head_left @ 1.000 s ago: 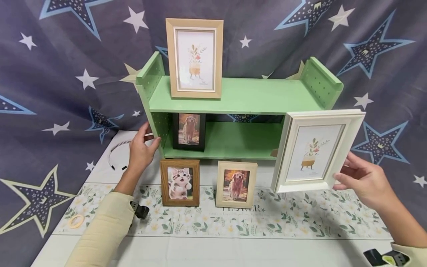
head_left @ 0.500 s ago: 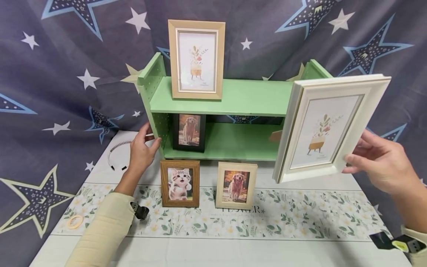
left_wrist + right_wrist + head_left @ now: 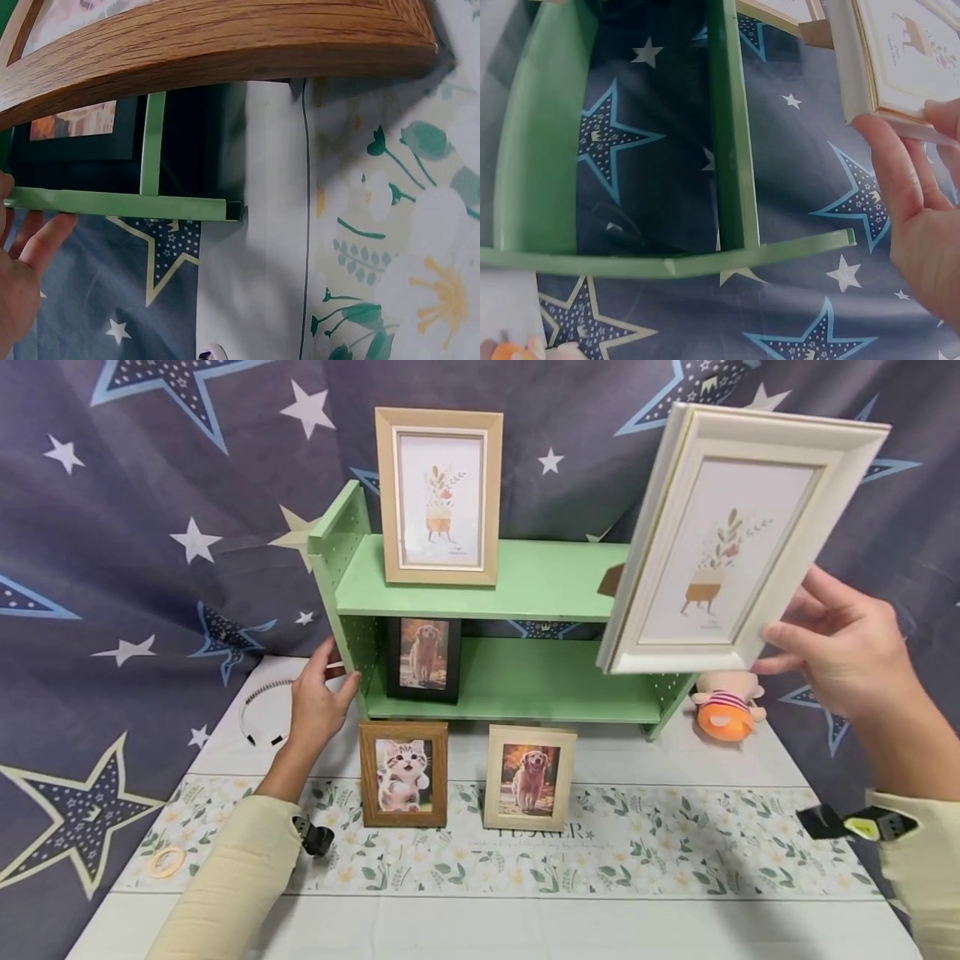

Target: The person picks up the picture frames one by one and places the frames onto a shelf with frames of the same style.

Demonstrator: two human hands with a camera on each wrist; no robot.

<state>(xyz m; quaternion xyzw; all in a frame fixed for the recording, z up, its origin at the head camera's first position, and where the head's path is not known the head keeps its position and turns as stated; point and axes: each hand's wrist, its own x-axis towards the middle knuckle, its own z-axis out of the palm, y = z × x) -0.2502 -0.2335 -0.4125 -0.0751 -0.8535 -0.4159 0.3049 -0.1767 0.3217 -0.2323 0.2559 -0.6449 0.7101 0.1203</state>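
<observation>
My right hand (image 3: 843, 647) pinches the right edge of a white picture frame (image 3: 645, 656) with a potted-plant print, thumb in front. The frame is tilted in the air before the right part of a green two-tier shelf (image 3: 562, 577), hiding its upper right end. Its brown stand pokes out behind at left. My left hand (image 3: 318, 702) grips the shelf's left side panel; in the left wrist view its fingers (image 3: 49, 240) lie against the panel's outer side. A tan frame (image 3: 441, 572) stands on the top tier, left side. A black frame (image 3: 455, 660) with a dog picture stands below it.
In front of the shelf stand a brown wooden frame (image 3: 367, 777) with a kitten and a pale wooden frame (image 3: 493, 777) with a dog. A headband (image 3: 246, 714), a wooden ring (image 3: 167, 875) and a plush toy (image 3: 726, 714) lie around. A starry curtain (image 3: 225, 485) hangs behind.
My right hand has raised the white frame from beside the lower tier to above the top tier's level, uncovering the plush toy. My left hand stays on the shelf's side.
</observation>
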